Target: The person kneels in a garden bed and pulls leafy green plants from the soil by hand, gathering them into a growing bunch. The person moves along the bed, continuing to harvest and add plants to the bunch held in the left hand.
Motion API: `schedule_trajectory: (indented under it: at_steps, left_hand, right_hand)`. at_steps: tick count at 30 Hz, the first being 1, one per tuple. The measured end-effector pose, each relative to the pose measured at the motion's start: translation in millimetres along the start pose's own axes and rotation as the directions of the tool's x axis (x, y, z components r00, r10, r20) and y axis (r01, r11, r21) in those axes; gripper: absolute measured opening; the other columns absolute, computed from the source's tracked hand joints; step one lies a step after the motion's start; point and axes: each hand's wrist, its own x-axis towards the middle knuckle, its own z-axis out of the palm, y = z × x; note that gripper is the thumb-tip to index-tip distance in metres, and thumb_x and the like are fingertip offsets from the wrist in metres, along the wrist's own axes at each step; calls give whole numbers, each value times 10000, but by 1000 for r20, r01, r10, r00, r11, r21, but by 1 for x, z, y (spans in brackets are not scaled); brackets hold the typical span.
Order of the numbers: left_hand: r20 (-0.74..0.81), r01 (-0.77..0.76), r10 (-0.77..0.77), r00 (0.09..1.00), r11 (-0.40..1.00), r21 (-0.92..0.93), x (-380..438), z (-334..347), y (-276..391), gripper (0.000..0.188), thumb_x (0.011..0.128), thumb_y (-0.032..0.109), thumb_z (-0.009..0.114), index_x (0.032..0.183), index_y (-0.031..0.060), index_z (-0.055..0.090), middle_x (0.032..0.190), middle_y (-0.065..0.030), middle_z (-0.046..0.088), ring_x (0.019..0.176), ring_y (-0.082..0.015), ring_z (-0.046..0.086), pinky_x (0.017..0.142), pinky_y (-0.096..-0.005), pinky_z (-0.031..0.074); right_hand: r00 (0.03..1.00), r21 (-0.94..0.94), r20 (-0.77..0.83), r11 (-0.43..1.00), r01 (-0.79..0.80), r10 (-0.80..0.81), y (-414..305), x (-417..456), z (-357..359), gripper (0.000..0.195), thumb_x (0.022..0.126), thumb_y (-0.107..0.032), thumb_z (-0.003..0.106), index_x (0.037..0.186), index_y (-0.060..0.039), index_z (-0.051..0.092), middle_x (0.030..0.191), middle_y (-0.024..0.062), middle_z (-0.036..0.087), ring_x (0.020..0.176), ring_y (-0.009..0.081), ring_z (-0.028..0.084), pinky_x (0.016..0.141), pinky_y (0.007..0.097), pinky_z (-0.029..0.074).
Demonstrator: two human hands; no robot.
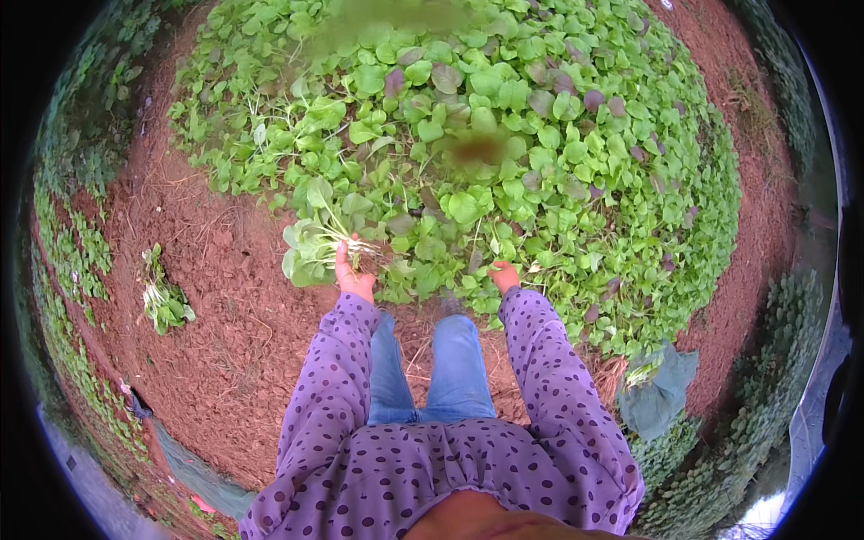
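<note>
In my left hand (354,275) is a bunch of uprooted leafy green seedlings (310,246), their pale stems and roots pointing right and the leaves to the left. My right hand (505,276) reaches in at the near edge of a dense bed of leafy greens (567,155); its fingertips are among the leaves, and whether they grip a plant cannot be told. Some leaves in the bed are purple. A separate bunch of pulled greens (162,293) lies on the reddish soil at the left.
Bare reddish soil (223,364) spreads to the left. At the lower right, a green sheet or bag (658,398) has pale-stemmed greens (641,373) on it. Dark netting or sheeting (196,466) lies lower left. More plant rows (769,378) run along the right.
</note>
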Motion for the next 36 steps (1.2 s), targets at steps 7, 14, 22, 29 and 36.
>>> schedule_trajectory:
  at_steps: [7,14,22,29,36]
  left_hand:
    - [34,6,-8,999,998,64,41,-38,78,390,845,421,566,1095,122,581,1049,-90,609,944,-246,601,842,-430,497]
    - [-34,-6,10,999,995,103,76,-68,82,372,835,406,571,1082,129,594,1038,-80,610,946,-254,596,841,-429,492]
    - [32,33,-35,999,998,50,129,-67,32,293,819,338,624,970,87,602,912,-44,613,866,-206,609,808,-413,516]
    - [363,-183,144,921,980,75,190,-31,-11,375,768,339,659,977,37,585,921,-80,614,815,-233,628,748,-418,534]
    - [435,-105,56,899,991,89,235,-43,-66,414,726,321,694,972,3,592,899,-101,623,784,-255,633,670,-416,555]
  right_hand:
    - [998,103,-57,994,26,-20,-10,3,77,447,688,-222,713,1082,-36,610,1008,151,645,946,260,609,841,334,456]
    - [972,233,-171,952,199,-161,-72,58,129,446,702,-178,699,1110,-38,584,981,152,638,897,258,612,792,334,470]
    - [650,4,-594,806,592,-474,-176,166,89,387,740,-45,619,1123,-47,560,928,148,561,879,253,564,753,344,466]
    - [856,-271,-427,944,188,-293,-212,343,69,275,794,-164,579,1018,-3,586,956,210,621,890,310,604,761,362,480]
    - [439,-386,-747,863,325,-499,-270,342,93,219,771,-170,602,960,-67,642,1129,159,480,1073,335,405,914,403,357]
